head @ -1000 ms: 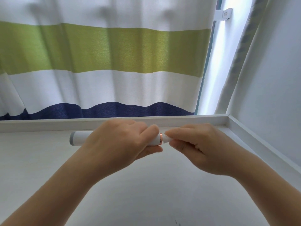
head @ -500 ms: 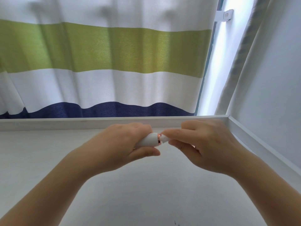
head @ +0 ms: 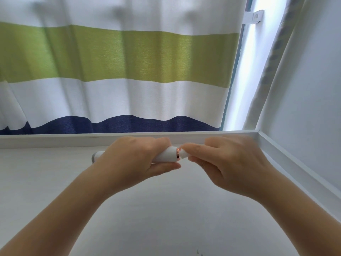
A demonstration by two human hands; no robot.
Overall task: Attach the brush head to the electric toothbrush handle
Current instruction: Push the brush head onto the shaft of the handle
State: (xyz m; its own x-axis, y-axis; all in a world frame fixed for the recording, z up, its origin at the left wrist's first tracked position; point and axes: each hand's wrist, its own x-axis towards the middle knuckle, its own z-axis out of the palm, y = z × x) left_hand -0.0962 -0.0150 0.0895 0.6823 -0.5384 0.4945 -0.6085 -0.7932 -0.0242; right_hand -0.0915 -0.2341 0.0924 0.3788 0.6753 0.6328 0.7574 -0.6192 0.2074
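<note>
My left hand point(head: 134, 159) is wrapped around the white electric toothbrush handle point(head: 167, 155), held level above the white table. The handle's grey end point(head: 95, 156) pokes out to the left of my fist, and a copper ring point(head: 177, 154) marks its right end. My right hand point(head: 227, 161) pinches the white base of the brush head point(head: 184, 154), which sits against the ring. The bristle end of the head is hidden inside my right fingers.
A white table point(head: 166, 209) has a raised rim point(head: 55, 140) along the back and the right side. Behind it hangs a curtain point(head: 118, 71) striped white, green and navy. A white wall point(head: 313, 89) stands to the right.
Both hands stayed joined at the ring. The handle tilted and drew into my left fist half a second ago; now it is level again with its grey end showing on the left.
</note>
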